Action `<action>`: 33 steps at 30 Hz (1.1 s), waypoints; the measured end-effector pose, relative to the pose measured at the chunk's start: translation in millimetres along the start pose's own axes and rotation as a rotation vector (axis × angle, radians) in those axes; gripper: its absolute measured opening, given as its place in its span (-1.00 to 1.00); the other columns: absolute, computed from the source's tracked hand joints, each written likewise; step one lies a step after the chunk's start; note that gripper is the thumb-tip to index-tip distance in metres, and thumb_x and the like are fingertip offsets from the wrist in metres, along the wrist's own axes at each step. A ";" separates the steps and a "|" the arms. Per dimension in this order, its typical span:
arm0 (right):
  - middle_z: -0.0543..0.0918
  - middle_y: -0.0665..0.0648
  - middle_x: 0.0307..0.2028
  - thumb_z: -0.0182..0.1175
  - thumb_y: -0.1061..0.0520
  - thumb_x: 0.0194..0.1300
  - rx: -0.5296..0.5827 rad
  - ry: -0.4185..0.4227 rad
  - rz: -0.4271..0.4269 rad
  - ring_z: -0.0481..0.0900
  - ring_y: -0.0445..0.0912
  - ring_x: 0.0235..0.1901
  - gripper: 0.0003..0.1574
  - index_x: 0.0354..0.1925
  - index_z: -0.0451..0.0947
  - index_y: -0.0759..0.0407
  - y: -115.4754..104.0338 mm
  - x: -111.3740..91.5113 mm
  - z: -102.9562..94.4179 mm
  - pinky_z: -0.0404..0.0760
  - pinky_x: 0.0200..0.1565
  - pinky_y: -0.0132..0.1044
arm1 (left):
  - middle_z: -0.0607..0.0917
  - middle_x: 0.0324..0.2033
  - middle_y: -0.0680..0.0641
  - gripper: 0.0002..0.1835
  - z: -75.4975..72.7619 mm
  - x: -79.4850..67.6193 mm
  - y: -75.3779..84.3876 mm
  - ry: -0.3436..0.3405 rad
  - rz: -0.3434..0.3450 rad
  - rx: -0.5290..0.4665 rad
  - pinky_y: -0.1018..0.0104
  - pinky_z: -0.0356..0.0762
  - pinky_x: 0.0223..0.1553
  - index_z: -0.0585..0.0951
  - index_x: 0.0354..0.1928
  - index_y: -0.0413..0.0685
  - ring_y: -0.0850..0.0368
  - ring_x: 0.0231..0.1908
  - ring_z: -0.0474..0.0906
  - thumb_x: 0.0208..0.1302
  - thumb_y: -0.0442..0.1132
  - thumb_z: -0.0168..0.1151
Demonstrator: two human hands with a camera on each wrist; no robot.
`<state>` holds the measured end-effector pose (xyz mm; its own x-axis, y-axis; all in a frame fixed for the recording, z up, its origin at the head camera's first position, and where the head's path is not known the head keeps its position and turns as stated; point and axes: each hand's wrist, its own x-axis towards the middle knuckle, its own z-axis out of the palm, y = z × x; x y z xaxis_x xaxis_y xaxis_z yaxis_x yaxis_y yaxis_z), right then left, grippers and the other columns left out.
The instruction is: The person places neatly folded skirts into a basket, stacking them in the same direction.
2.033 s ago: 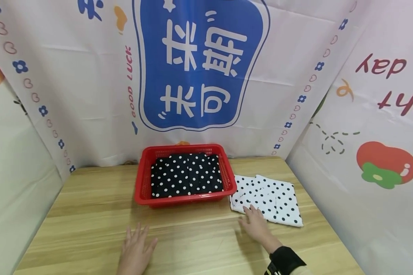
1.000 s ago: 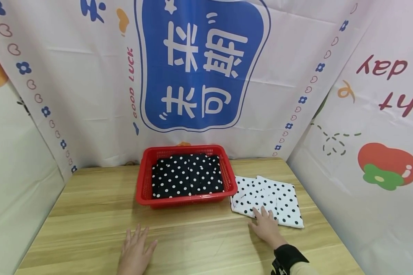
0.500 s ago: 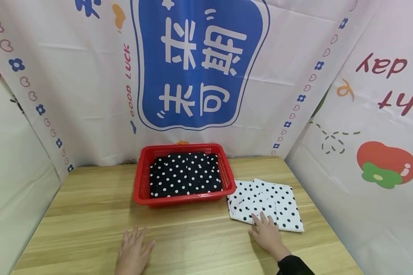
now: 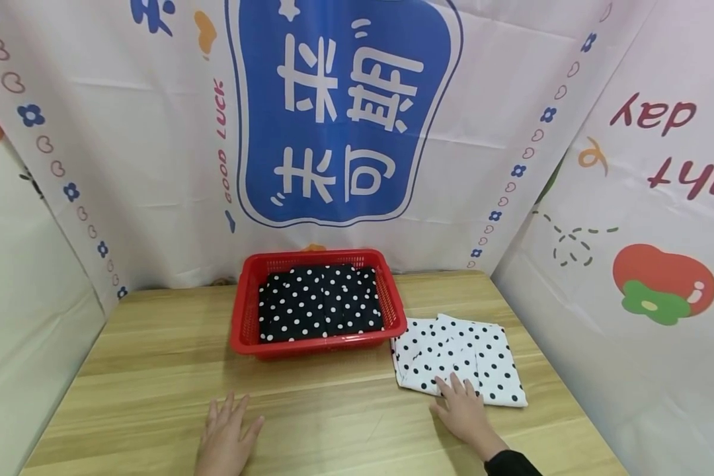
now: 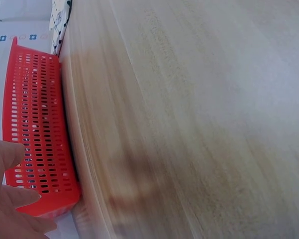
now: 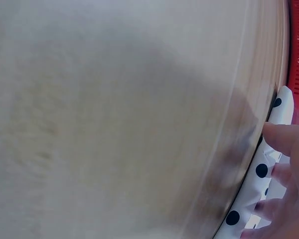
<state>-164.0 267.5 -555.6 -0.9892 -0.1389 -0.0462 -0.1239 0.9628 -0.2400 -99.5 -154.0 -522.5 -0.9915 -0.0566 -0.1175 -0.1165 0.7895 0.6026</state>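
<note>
On the right of the table lies a folded white cloth with black dots [image 4: 492, 360]. My right hand [image 4: 465, 413] rests its spread fingertips on the cloth's near edge; the right wrist view shows the fingers over the dotted white fold [image 6: 261, 172]. A red plastic basket [image 4: 318, 345] with perforated sides stands at the back middle. Inside it lies a folded black cloth with white dots [image 4: 321, 304]. My left hand [image 4: 225, 436], fingers spread and holding nothing, is at the front left of the table, apart from the basket.
The wood-grain table [image 4: 149, 370] ends against a printed white curtain [image 4: 172, 165] at the back. Similar sheets hang at both sides. The white cloth's left edge sits right by the basket's right corner.
The white dotted cloth has slid a little toward me, out from beside the basket, with my right hand on it. My right hand has moved right and nearer; the left stays about put.
</note>
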 end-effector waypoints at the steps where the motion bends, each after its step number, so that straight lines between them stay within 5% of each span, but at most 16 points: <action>1: 0.30 0.52 0.28 0.25 -0.10 0.27 0.003 0.001 0.000 0.18 0.55 0.22 -0.27 0.30 0.41 0.21 -0.1 -2.0 -0.1 0.19 0.06 0.55 | 0.05 0.35 -0.56 -0.36 0.1 0.1 0.0 0.002 0.005 0.001 -0.51 -0.17 0.20 0.28 0.34 -0.43 -0.62 0.32 -0.24 0.40 -0.11 0.11; 10: 0.34 0.47 0.27 0.26 -0.13 0.25 -0.025 0.014 0.010 0.25 0.50 0.21 -0.29 0.27 0.45 0.17 -0.3 -14.8 1.3 0.24 0.05 0.53 | 0.04 0.35 -0.55 -0.36 1.4 0.5 0.3 -0.002 0.007 0.002 -0.53 -0.16 0.19 0.28 0.34 -0.42 -0.62 0.32 -0.24 0.40 -0.10 0.10; 17: 0.56 0.27 0.03 0.12 -0.09 0.38 -0.042 0.085 0.067 0.46 0.28 0.01 -0.61 0.04 0.61 0.05 2.1 -8.0 1.8 0.20 -0.01 0.58 | 0.05 0.35 -0.55 -0.37 1.9 1.0 0.6 0.000 0.009 0.009 -0.52 -0.15 0.19 0.29 0.33 -0.43 -0.62 0.32 -0.23 0.41 -0.10 0.10; 25: 0.56 0.25 -0.10 0.20 0.06 0.34 -0.068 0.139 0.065 0.47 0.18 -0.16 -0.62 0.03 0.57 0.23 7.0 8.2 0.8 0.41 -0.16 0.39 | 0.05 0.34 -0.55 -0.37 2.4 0.0 0.0 -0.001 0.012 0.009 -0.52 -0.16 0.19 0.29 0.33 -0.44 -0.63 0.31 -0.24 0.41 -0.10 0.09; 29: 0.49 0.38 0.05 0.21 0.05 0.33 -0.021 0.133 0.074 0.38 0.34 0.04 -0.66 -0.02 0.61 0.21 12.4 9.3 1.7 0.37 -0.10 0.45 | 0.05 0.35 -0.55 -0.37 1.3 -0.5 0.3 -0.002 0.015 0.009 -0.52 -0.16 0.19 0.30 0.33 -0.43 -0.64 0.31 -0.23 0.41 -0.09 0.09; 33: 0.22 0.55 0.31 0.16 -0.01 0.36 0.087 0.083 0.116 0.04 0.54 0.28 -0.60 0.05 0.59 0.19 18.6 9.7 3.7 0.04 0.08 0.61 | 0.06 0.34 -0.56 -0.39 -0.9 0.1 -0.6 0.010 0.017 0.001 -0.52 -0.16 0.20 0.31 0.32 -0.44 -0.63 0.31 -0.22 0.42 -0.10 0.09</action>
<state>-175.7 283.2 -564.1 -1.0000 -0.0044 0.0010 -0.0044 0.9469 -0.3214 -99.6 -155.1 -522.1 -0.9938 -0.0495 -0.0992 -0.0996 0.7910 0.6036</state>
